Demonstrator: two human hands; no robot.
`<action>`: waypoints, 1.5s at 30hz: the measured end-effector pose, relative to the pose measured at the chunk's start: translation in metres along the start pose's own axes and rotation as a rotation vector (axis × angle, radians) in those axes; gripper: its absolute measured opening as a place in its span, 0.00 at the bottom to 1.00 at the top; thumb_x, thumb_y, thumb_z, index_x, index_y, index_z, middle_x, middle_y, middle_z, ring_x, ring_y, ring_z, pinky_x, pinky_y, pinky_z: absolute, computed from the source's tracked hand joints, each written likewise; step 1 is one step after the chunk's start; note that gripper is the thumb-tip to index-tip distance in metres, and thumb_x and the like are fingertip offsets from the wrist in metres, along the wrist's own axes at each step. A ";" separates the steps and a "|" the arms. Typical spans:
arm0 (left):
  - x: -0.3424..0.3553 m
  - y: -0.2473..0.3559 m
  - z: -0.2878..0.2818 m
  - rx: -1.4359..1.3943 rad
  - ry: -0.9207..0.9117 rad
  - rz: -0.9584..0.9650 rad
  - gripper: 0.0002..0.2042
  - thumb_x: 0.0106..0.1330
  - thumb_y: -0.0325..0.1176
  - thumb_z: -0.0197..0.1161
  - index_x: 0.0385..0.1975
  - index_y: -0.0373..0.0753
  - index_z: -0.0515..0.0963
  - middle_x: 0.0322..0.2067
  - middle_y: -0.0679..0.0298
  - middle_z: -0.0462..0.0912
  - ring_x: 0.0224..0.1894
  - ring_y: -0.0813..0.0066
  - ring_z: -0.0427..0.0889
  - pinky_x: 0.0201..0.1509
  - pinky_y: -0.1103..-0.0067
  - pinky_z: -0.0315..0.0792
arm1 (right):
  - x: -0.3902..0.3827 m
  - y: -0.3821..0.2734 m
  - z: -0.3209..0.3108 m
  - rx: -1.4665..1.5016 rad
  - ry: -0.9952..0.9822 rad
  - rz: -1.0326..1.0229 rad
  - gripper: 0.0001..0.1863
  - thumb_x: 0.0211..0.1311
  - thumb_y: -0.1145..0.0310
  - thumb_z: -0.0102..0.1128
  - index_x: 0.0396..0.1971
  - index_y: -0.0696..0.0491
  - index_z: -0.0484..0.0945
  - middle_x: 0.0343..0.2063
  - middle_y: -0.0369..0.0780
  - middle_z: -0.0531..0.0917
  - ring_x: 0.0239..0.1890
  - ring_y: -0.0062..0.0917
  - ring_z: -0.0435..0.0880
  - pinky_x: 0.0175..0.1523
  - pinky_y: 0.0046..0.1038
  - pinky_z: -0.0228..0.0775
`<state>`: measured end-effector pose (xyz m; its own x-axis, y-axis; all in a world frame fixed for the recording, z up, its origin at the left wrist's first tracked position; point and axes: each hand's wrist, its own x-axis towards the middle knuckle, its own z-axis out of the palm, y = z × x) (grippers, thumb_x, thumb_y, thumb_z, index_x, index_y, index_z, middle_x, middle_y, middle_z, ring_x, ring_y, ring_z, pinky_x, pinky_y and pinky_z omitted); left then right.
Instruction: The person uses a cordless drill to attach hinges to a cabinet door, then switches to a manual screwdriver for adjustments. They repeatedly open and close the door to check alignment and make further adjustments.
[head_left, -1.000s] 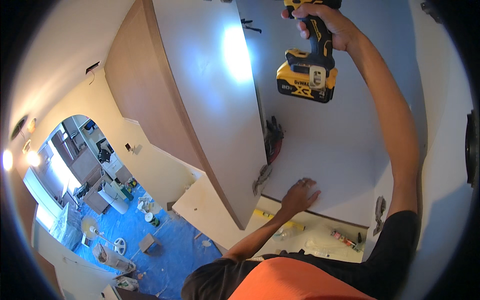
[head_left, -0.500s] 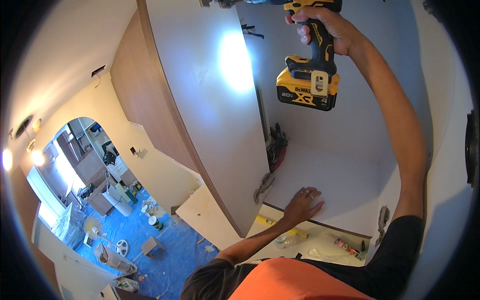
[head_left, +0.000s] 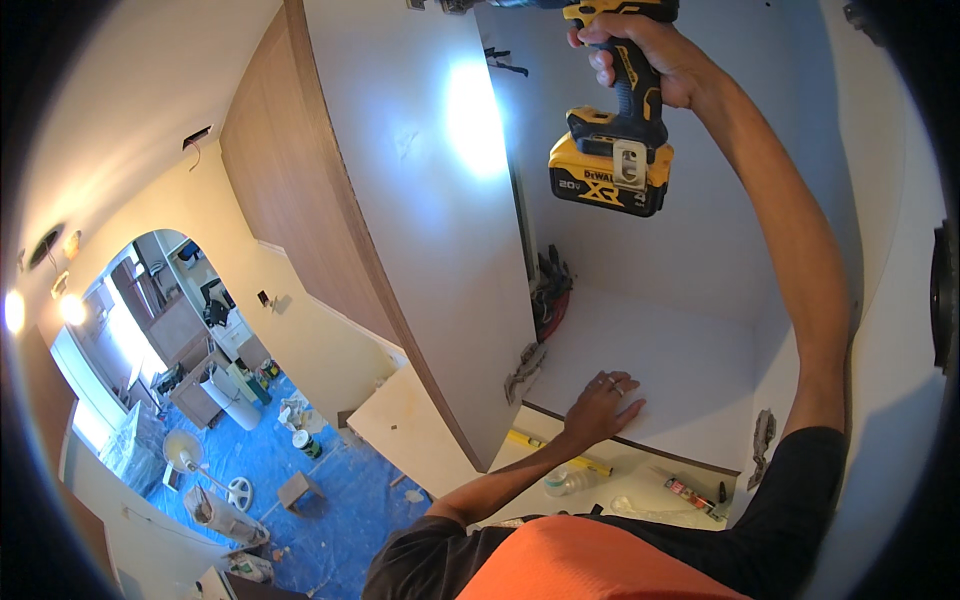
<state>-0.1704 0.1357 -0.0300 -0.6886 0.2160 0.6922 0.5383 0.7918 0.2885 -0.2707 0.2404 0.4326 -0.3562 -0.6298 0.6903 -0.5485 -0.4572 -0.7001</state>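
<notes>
High in the view, my right hand [head_left: 660,60] grips a yellow-and-black cordless drill [head_left: 625,130] by its handle, its front end reaching left toward a metal hinge [head_left: 455,6] at the top of a white-faced, wood-edged cabinet door [head_left: 420,250]. My left hand [head_left: 600,410] rests open on the white cabinet bottom [head_left: 680,390], fingers apart. Another hinge [head_left: 525,370] sits low on the door, and one [head_left: 762,445] on the cabinet's right front edge. Dark and red items [head_left: 550,295], unclear, lie inside behind the door's edge.
Below the cabinet, a counter [head_left: 390,430] holds a yellow level [head_left: 590,463], a clear container [head_left: 560,482] and a tube [head_left: 690,495]. Down left, blue floor sheeting [head_left: 340,540] carries a fan [head_left: 183,452], a bucket [head_left: 305,440] and several boxes beyond an archway.
The whole view has shifted a little downward since a second ago, bringing more of the drill's front end into sight at the top. Both hands keep the same hold and place.
</notes>
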 end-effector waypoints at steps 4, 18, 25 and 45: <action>0.000 0.000 0.000 -0.005 -0.007 -0.006 0.16 0.65 0.42 0.67 0.48 0.40 0.78 0.50 0.55 0.79 0.53 0.53 0.78 0.61 0.61 0.73 | 0.005 -0.008 0.003 -0.005 -0.007 0.091 0.08 0.61 0.73 0.62 0.39 0.58 0.77 0.30 0.39 0.81 0.24 0.22 0.80 0.27 0.24 0.75; 0.000 0.002 -0.001 -0.003 0.039 -0.024 0.16 0.66 0.42 0.66 0.48 0.39 0.78 0.50 0.54 0.79 0.54 0.53 0.79 0.67 0.58 0.68 | 0.008 -0.002 0.005 0.045 0.002 0.091 0.14 0.62 0.72 0.60 0.45 0.61 0.77 0.36 0.42 0.82 0.28 0.24 0.80 0.30 0.25 0.76; 0.002 0.004 0.001 -0.007 0.108 -0.055 0.15 0.66 0.40 0.65 0.47 0.38 0.78 0.47 0.53 0.81 0.52 0.51 0.79 0.66 0.59 0.69 | -0.004 0.008 0.013 -0.062 0.058 -0.126 0.24 0.54 0.66 0.70 0.50 0.60 0.75 0.44 0.43 0.85 0.27 0.14 0.80 0.28 0.17 0.76; -0.112 0.022 -0.032 -0.809 0.211 -0.276 0.08 0.71 0.27 0.57 0.46 0.35 0.80 0.38 0.58 0.83 0.43 0.66 0.82 0.51 0.74 0.74 | -0.377 0.043 0.192 -0.177 0.623 0.213 0.18 0.63 0.78 0.59 0.53 0.59 0.75 0.48 0.43 0.83 0.30 0.16 0.80 0.40 0.22 0.75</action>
<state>-0.0662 0.1111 -0.0800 -0.7838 -0.0970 0.6133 0.6001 0.1355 0.7884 -0.0153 0.3376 0.1074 -0.8097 -0.1914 0.5547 -0.5153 -0.2202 -0.8282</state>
